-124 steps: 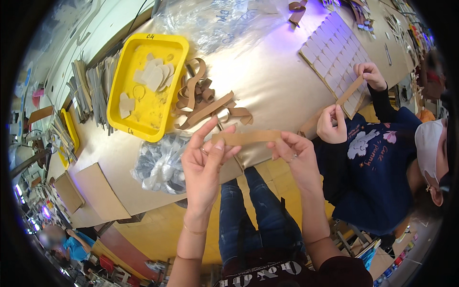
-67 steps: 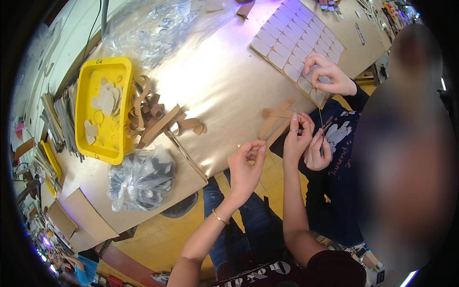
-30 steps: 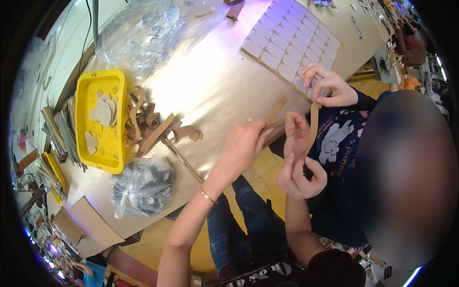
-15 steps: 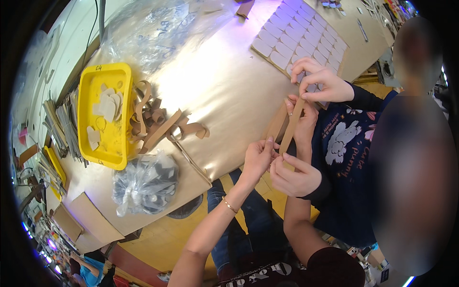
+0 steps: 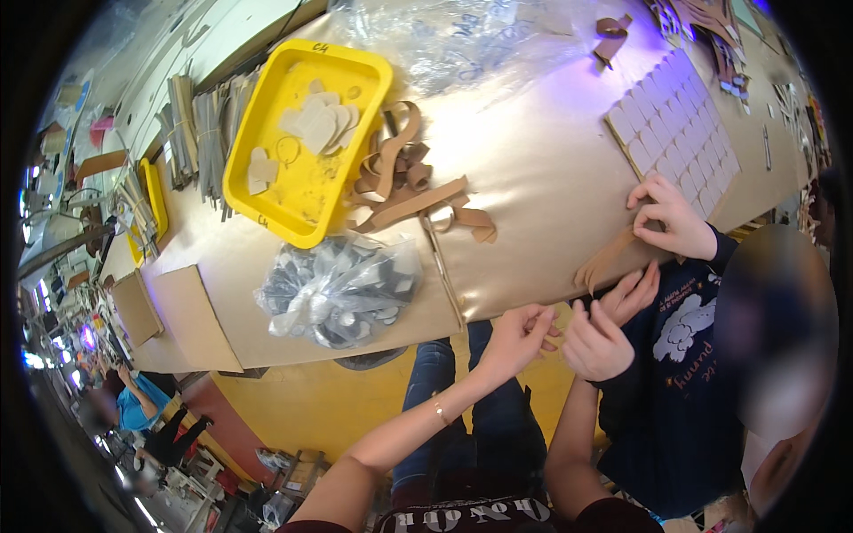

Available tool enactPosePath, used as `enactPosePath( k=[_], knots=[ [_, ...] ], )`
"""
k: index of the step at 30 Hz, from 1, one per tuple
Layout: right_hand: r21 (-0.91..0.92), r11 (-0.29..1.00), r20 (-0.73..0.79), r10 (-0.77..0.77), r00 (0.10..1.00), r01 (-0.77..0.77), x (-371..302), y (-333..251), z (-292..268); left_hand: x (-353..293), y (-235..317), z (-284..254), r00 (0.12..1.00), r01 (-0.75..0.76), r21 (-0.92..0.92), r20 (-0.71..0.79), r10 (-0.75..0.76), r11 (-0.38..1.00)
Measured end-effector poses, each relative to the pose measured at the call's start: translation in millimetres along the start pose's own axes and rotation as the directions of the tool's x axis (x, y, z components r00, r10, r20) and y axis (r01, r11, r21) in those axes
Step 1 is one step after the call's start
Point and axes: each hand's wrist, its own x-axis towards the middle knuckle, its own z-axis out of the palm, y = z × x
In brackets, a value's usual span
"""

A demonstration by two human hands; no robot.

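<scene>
My left hand (image 5: 522, 339) hovers just off the table's front edge, its fingers loosely bent and nothing seen between them. Beside it, my right hand (image 5: 634, 295) is held up with the fingers stretched out and apart; a co-worker's hand (image 5: 599, 345) partly covers it. The co-worker's other hand (image 5: 673, 220) is over a tan strip (image 5: 613, 258), which lies slanted at the table edge just beyond my right fingers. Whether the nearer co-worker's hand holds anything cannot be made out.
Left of centre lie curled brown strips (image 5: 418, 191) and a yellow tray (image 5: 240, 182) with pale cut pieces. A tied clear bag (image 5: 342, 293) of grey pieces sits nearer. A board of pale rounded pieces (image 5: 675, 124) is far right; the co-worker stands close at my right.
The view has swung, shifting the table things rightward. My left hand has let go of the tan strip and drawn apart from it. The strip now lies lower, at the table edge.
</scene>
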Motion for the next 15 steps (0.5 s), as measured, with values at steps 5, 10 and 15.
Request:
enactPosePath(
  k=[5, 10, 15],
  knots=[
    [-0.058, 0.967, 0.307, -0.221, 0.926, 0.250, -112.2, -36.7, -30.4, -58.8, 32.7, -44.9, 0.954, -0.267, 0.311, -0.050, 0.296, 0.912],
    [0.459, 0.772, 0.527, -0.635, 0.565, 0.439, -148.8, -122.1, -25.1, -87.2, 75.4, -92.9, 0.721, -0.418, 0.627, -0.211, 0.660, 0.657],
    [0.481, 0.768, 0.443, -0.629, 0.639, 0.422, -88.6, -215.5, 65.8, -85.2, 97.6, -120.3, 0.504, -0.470, 0.632, -0.381, 0.775, 0.616]
  ],
)
